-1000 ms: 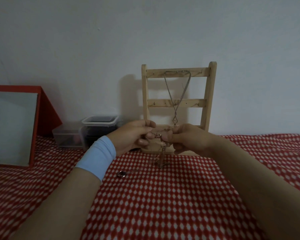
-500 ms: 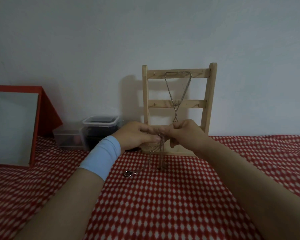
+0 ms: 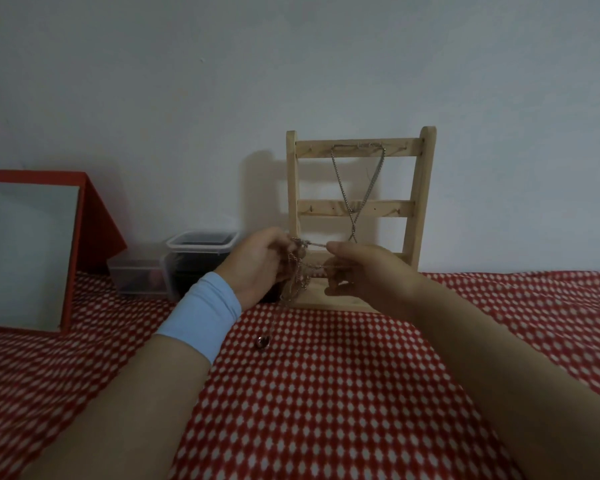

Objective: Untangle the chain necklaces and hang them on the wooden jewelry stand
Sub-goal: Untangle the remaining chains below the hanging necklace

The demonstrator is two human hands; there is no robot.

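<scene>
Both your hands grip the tangled chains in front of the stand.

Your left hand (image 3: 262, 263) pinches one end of the tangled chains (image 3: 300, 268) and your right hand (image 3: 364, 271) pinches the other, a short run pulled taut between them while loops droop below toward the red checked worktop (image 3: 326, 393). Just behind your hands stands the wooden jewelry stand (image 3: 357, 216), one hung necklace (image 3: 357, 188) on its top rail. A small ring (image 3: 263, 342) lies below your left hand.

stand base (image 3: 329, 301): partly behind hands | mirror (image 3: 28, 254): left edge cropped
</scene>
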